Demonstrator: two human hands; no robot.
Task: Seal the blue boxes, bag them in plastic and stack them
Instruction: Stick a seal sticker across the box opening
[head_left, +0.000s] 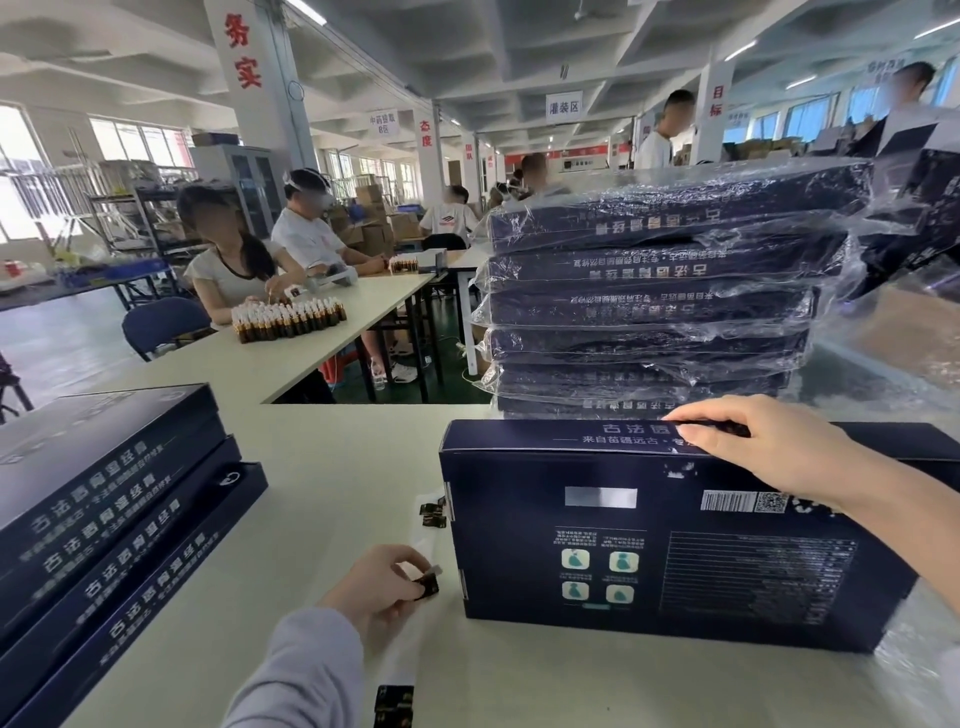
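The blue box (649, 561) is lying flat on the worktop (337, 467), and the right hand (753, 447) is gripping its far edge with bent fingers, probably steadying the flap for sealing. The left hand (379, 582) is pinching a small black seal sticker (427, 586) between thumb and fingertips, just left of the box. Spare stickers (434, 514) are lying nearby. Bagged boxes (649, 301) are standing stacked directly behind — crowding that far edge — while unbagged boxes (104, 519) are waiting at left.
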